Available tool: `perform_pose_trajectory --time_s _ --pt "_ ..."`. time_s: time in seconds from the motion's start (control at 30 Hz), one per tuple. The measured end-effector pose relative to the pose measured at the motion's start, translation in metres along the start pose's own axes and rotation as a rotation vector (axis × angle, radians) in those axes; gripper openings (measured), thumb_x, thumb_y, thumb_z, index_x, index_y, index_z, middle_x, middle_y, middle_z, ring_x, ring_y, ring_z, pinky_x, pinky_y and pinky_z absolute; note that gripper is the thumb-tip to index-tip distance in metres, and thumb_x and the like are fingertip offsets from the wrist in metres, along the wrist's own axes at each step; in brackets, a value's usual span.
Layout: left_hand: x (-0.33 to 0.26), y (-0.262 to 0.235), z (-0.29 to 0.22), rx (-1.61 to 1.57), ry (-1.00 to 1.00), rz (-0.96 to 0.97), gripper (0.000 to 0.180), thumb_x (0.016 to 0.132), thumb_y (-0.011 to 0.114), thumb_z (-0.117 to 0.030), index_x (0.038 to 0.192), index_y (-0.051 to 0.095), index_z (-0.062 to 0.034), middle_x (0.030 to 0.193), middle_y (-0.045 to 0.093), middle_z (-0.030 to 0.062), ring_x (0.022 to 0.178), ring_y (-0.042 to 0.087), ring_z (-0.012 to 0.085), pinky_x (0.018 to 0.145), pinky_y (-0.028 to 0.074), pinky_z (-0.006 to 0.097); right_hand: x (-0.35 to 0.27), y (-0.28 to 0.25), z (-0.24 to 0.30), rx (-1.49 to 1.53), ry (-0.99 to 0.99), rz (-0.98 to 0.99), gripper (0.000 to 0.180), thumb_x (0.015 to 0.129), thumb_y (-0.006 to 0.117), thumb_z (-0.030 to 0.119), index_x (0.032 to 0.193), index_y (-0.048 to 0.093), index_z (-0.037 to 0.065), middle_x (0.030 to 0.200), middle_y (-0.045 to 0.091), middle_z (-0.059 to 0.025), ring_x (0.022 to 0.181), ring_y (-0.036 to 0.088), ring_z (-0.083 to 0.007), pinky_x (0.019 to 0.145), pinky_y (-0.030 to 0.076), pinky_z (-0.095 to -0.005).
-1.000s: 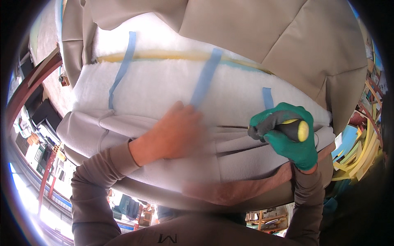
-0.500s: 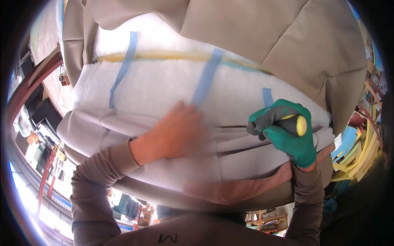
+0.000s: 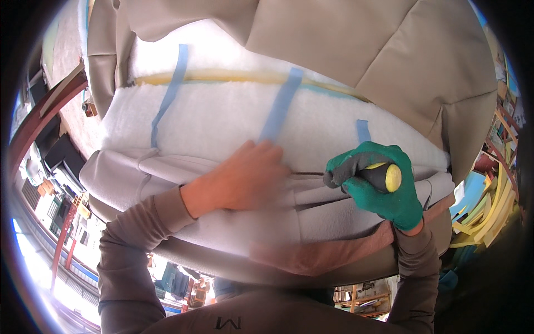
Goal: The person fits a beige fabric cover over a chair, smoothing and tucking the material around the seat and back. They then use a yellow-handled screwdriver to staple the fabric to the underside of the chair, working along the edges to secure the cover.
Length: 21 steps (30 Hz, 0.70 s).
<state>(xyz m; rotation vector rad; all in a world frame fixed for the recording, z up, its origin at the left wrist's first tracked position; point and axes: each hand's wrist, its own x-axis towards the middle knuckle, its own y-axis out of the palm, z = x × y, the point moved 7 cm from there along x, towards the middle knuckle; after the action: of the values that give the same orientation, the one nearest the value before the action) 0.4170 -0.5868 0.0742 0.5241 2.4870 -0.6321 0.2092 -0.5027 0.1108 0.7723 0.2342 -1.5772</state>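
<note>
My bare left hand (image 3: 239, 177) is curled at the upper edge of light grey fabric (image 3: 194, 225), closed on its folds; a hazy smudge veils its fingertips. A blue strap (image 3: 282, 103) runs down to its knuckles. To the right, my right hand (image 3: 378, 183), in a green and dark grey glove, is wrapped around a tool's black-and-yellow handle (image 3: 392, 178), its butt facing me. A thin dark line, perhaps the tool's shaft, extends left from the glove along the folds toward my left hand. The tool's tip cannot be made out.
White fibre padding (image 3: 206, 114) lies beyond the folds, with a yellow foam edge (image 3: 222, 74) and other blue straps (image 3: 168, 94) across it. Taupe upholstery (image 3: 389, 50) is folded back on the far side. A brown flap (image 3: 334, 253) hangs nearest me. Foam strips (image 3: 492, 209) are piled at right.
My gloved right hand has shifted left and slightly down with the tool, closer to my left hand. My left hand has moved slightly right, staying at the fabric folds.
</note>
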Motion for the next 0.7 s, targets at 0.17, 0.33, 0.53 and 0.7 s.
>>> perform_pose_trajectory --time_s 0.17,0.33,0.53,0.7 --pt "-0.003 -0.002 -0.006 0.025 0.026 0.032 0.013 0.087 0.066 -0.019 0.094 0.072 -0.0086 0.106 0.057 0.0119 0.106 0.052 0.0312 0.09 0.044 0.045 0.001 -0.01 0.001 0.071 0.052 -0.101 0.012 0.091 0.072 -0.002 0.103 0.073 -0.002 0.106 0.08 -0.0112 0.096 0.075 -0.0165 0.085 0.059 -0.0323" --pt "-0.007 -0.01 -0.017 0.049 0.062 -0.025 0.011 0.089 0.066 -0.019 0.085 0.07 -0.0097 0.103 0.058 0.0109 0.105 0.052 0.0303 0.089 0.044 0.044 0.001 -0.009 0.004 0.197 0.086 -0.088 0.012 0.091 0.072 -0.005 0.102 0.072 -0.001 0.108 0.079 -0.009 0.098 0.074 -0.0141 0.083 0.058 -0.0288" --pt "-0.011 -0.007 -0.015 0.068 0.04 -0.036 0.012 0.092 0.067 -0.022 0.09 0.072 -0.0111 0.1 0.059 0.0104 0.105 0.053 0.0299 0.089 0.044 0.044 0.021 0.01 -0.006 0.172 0.084 -0.053 0.01 0.095 0.073 -0.001 0.105 0.07 -0.001 0.104 0.077 -0.0075 0.094 0.071 -0.012 0.078 0.057 -0.0276" --pt "-0.014 -0.004 -0.013 0.055 0.055 -0.058 0.014 0.094 0.068 -0.024 0.094 0.074 -0.0118 0.101 0.06 0.0108 0.105 0.054 0.0303 0.088 0.045 0.047 0.039 0.014 -0.013 0.148 0.148 -0.135 0.013 0.098 0.07 0.007 0.105 0.072 -0.004 0.101 0.078 -0.0137 0.087 0.073 -0.0175 0.071 0.059 -0.0293"
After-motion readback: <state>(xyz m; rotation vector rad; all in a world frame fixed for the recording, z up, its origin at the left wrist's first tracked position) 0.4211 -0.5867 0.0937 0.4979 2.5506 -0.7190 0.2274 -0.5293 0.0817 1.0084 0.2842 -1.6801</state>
